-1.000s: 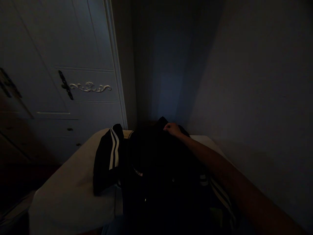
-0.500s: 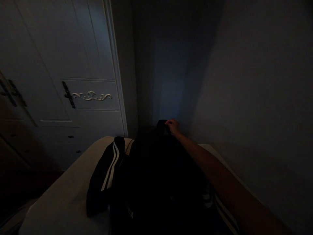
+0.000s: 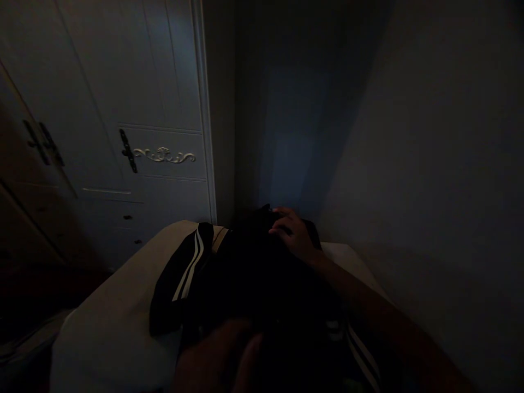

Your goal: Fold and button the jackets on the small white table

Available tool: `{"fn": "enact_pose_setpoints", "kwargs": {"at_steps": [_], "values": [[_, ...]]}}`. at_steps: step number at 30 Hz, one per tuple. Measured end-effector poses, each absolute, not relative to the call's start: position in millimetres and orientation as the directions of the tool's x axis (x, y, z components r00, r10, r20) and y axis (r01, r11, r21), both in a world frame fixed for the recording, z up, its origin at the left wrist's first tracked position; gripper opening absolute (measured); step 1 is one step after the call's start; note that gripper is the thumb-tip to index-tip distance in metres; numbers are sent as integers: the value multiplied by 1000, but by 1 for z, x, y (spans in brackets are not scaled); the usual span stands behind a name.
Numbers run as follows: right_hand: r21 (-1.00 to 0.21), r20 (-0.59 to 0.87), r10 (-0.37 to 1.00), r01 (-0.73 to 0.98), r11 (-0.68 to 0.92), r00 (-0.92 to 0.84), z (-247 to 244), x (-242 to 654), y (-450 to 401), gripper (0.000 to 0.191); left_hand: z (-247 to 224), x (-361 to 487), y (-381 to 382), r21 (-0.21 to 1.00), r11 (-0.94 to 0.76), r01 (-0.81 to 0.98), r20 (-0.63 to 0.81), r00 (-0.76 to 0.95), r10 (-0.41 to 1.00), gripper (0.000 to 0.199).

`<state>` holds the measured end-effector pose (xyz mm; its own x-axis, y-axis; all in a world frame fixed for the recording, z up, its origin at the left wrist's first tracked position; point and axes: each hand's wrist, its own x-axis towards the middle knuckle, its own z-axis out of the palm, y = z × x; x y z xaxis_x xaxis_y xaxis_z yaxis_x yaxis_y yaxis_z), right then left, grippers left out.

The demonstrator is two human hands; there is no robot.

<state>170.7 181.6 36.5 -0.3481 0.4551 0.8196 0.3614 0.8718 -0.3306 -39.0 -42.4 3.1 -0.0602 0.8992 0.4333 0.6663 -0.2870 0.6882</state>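
Observation:
A dark garment with white stripes on its sleeves lies spread over a pale padded surface. My right hand rests at the garment's far end, its fingers apart and touching the dark cloth. Low in the picture, my left hand is over the near part of the garment, dim and blurred, and its grip cannot be made out. The striped left-side sleeve stretches out over the pale surface.
On the left stands a white wardrobe with dark handles and a carved ornament. A plain wall rises on the right, behind the pale surface. The scene is very dim.
My left hand has come into view at the bottom. My right hand has gone from a pinch at the garment's far edge to spread fingers, slightly lower. The view has shifted a little.

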Motion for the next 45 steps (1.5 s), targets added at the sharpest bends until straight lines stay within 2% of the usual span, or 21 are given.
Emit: {"fn": "enact_pose_setpoints", "kwargs": {"at_steps": [3, 4, 6, 8, 11, 14, 16, 18, 19, 22, 26, 29, 32, 35, 39, 43, 45], "values": [[-331, 784, 428, 280, 901, -450, 28, 171, 151, 14, 32, -10, 15, 472, -448, 760, 666, 26, 745, 43], [-337, 779, 420, 255, 906, -465, 26, 172, 143, 14, 40, -2, 33, 379, -461, 803, 699, 78, 711, 53], [-362, 779, 433, 238, 901, -453, 23, 175, 132, 13, 47, 7, 58, 239, -487, 840, 670, 220, 709, 53], [-416, 782, 474, 229, 880, -404, 21, 180, 125, 11, 45, 7, 70, 195, -501, 843, 602, 300, 740, 47], [-562, 745, 555, 101, 821, -371, 14, 185, 124, 38, 30, -2, 72, 261, -519, 814, 573, 302, 762, 45], [-697, 637, 630, 18, 717, -444, 6, 190, 127, 61, 12, -11, 70, 418, -544, 727, 601, 227, 766, 47], [-723, 564, 668, 101, 684, -485, 4, 191, 128, 56, 2, -13, 68, 527, -545, 652, 619, 144, 772, 44], [-680, 515, 669, 219, 699, -535, 4, 190, 127, 41, -6, -13, 66, 586, -547, 598, 637, 78, 767, 39], [-639, 502, 653, 266, 722, -567, 5, 189, 126, 38, -9, -12, 65, 594, -554, 583, 648, 61, 759, 36], [-524, 515, 594, 321, 789, -618, 7, 182, 120, 47, -13, -11, 59, 581, -579, 572, 686, 39, 726, 31], [-454, 557, 562, 343, 822, -612, 3, 174, 113, 49, -12, -14, 54, 529, -631, 567, 719, 96, 689, 19], [-416, 527, 540, 354, 837, -656, 0, 171, 107, 45, -10, -17, 53, 513, -607, 607, 683, 139, 717, 13], [-402, 512, 533, 361, 842, -674, -1, 168, 101, 39, -9, -17, 51, 588, -524, 616, 609, 90, 788, 12], [-433, 524, 545, 347, 832, -654, 0, 165, 96, 38, -10, -14, 45, 672, -492, 553, 572, 34, 820, 11], [-571, 510, 637, 326, 753, -578, -2, 160, 91, 42, -17, -11, 44, 815, -469, 340, 523, -85, 848, 14], [-709, 455, 746, 309, 634, -486, -4, 164, 89, 52, -28, -20, 53, 929, -362, 80, 371, -210, 905, 19], [-756, 408, 790, 317, 573, -458, -4, 168, 89, 54, -31, -27, 56, 947, -321, -14, 311, -207, 928, 23]]}}
